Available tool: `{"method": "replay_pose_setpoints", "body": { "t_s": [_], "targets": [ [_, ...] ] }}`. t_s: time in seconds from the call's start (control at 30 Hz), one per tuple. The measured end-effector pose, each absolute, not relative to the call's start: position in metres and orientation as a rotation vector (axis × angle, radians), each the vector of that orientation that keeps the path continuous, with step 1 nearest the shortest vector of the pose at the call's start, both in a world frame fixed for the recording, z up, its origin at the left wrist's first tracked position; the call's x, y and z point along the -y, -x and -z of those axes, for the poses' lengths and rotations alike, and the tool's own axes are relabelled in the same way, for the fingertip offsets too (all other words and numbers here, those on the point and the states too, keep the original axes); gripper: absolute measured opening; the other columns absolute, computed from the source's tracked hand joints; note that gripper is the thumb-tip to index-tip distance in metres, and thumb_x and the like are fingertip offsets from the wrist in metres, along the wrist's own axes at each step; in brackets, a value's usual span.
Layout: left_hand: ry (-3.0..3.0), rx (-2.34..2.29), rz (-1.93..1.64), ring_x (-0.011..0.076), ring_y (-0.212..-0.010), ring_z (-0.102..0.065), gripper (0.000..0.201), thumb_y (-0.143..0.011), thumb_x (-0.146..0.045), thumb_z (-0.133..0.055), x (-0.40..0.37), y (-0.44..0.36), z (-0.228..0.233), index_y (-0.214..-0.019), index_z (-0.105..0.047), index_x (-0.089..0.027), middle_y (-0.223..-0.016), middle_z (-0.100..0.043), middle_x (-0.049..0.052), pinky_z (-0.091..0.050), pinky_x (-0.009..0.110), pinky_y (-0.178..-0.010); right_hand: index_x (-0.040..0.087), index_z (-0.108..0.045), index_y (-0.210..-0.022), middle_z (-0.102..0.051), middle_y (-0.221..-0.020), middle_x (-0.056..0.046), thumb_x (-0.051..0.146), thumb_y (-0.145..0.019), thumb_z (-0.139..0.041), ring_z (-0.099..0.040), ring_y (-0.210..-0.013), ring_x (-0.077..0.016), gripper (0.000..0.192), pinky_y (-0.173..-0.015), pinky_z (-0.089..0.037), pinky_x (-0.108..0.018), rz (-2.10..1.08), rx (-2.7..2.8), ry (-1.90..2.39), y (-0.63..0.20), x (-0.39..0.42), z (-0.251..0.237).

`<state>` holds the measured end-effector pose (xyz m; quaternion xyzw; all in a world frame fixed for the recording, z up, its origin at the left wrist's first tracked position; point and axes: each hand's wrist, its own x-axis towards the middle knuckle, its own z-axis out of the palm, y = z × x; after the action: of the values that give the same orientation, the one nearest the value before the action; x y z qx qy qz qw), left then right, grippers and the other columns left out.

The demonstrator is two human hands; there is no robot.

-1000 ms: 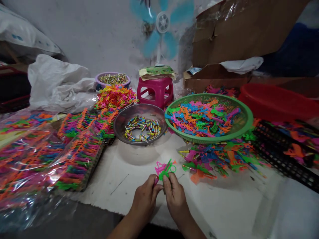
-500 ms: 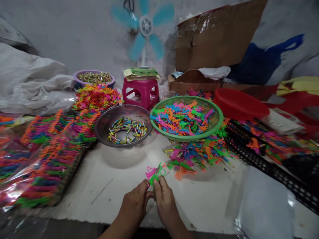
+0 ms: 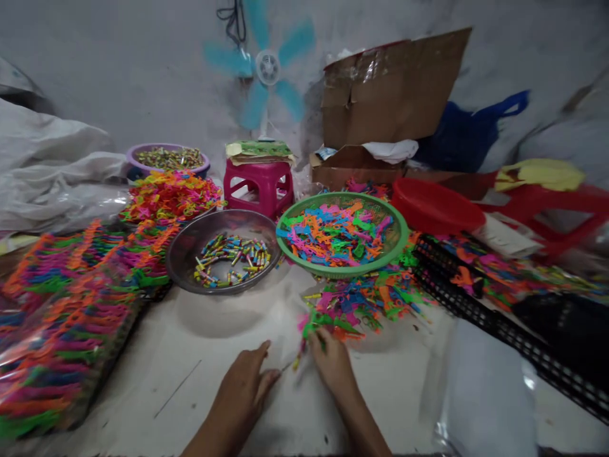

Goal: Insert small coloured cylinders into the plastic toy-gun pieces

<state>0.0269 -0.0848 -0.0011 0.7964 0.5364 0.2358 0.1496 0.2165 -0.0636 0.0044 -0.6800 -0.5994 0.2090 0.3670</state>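
My right hand (image 3: 330,362) is closed on a bright green plastic toy piece (image 3: 311,329), at the near edge of a loose pile of coloured plastic pieces (image 3: 366,298). Beneath that piece, left of the fingers, is a small yellow-and-pink patterned tube (image 3: 298,360), blurred; I cannot tell whether it is attached. A pink bit shows beside the green one. My left hand (image 3: 245,384) holds nothing, its thumb and forefinger apart above the white tabletop (image 3: 209,393). Beyond it, a dark metal bowl (image 3: 174,270) contains several similar patterned tubes.
A green basket (image 3: 404,244) full of coloured plastic pieces stands behind the pile. Bagged rows of pieces (image 3: 85,343) lie at left, clear plastic sheets (image 3: 485,393) at right. A fan (image 3: 268,66) stands behind a pink stool (image 3: 269,187).
My hands have separated. The left has opened and let go; the right has moved right with the green piece to the pile's edge. The camera view has shifted.
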Motion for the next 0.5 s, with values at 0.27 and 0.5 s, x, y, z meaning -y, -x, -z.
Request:
{"method": "replay_pose_setpoints", "body": {
  "t_s": [0.27, 0.5],
  "targets": [
    [-2.589, -1.668, -0.940, 0.0267, -0.100, -0.052, 0.033, -0.077, -0.036, -0.047, 0.065, -0.008, 0.093, -0.103, -0.058, -0.019, -0.110, -0.057, 0.012, -0.043, 0.043, -0.082, 0.031, -0.042, -0.123, -0.027, -0.137, -0.008, 0.057, -0.071, -0.048, -0.013, -0.123, -0.0418, 0.059, -0.090, -0.014, -0.061, 0.121, 1.624, 2.166, -0.269, 0.032, 0.037],
    [-2.803, -1.569, -0.960, 0.0243, -0.099, -0.052, 0.034, -0.076, -0.034, -0.050, 0.062, -0.001, 0.097, -0.105, -0.057, -0.019, -0.111, -0.057, 0.011, -0.045, 0.038, -0.080, 0.033, -0.033, -0.128, -0.015, -0.142, -0.005, 0.061, -0.077, -0.033, -0.008, -0.126, -0.0361, 0.058, -0.093, -0.012, -0.058, 0.008, 1.611, 2.344, -0.323, -0.022, 0.032]
  ]
}}
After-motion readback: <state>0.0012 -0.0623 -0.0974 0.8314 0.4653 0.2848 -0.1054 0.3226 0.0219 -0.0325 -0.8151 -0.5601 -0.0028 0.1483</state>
